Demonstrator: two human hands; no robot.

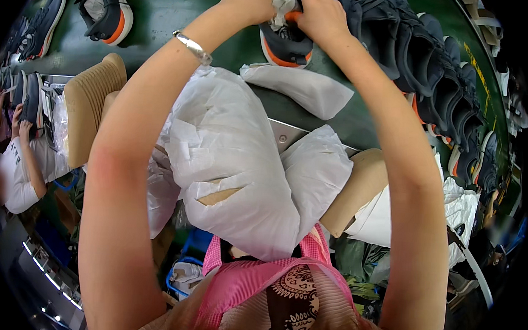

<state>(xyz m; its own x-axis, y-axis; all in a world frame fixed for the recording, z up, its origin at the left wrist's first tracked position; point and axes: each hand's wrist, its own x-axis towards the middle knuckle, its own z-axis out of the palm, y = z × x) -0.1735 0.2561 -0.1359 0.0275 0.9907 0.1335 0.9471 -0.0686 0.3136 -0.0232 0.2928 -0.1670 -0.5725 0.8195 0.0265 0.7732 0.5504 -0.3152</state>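
At far left, a co-worker in a white shirt (27, 173) has both hands at a dark grey shoe standing on end. Above, other dark shoes with orange-trimmed white soles lie along the green table (165, 4). Next comes a row of nested tan curved pieces (94, 108), and beyond it a single shoe (108, 10) with white paper in its opening. The person's left hand (251, 3), below whose wrist a silver bracelet (192, 48) sits, reaches the upper edge; its fingertips are not clearly shown, so whether they pinch anything cannot be told. A large white paper bundle (234, 157), torn to show tan inside, lies below it, above the pink apron (239, 289). At upper center, between the two hands, is the grey-and-orange shoe (286, 46), white paper (281, 4) in its opening. A loose paper wrap (298, 89) lies just below. The right hand (322, 16) has its thumb at the shoe's orange part; its other fingers are largely hidden, and its grip cannot be told. A smaller paper bundle (317, 168) lies below, beside another tan piece (358, 191). At right, dark shoes (401, 50) stand closely packed.
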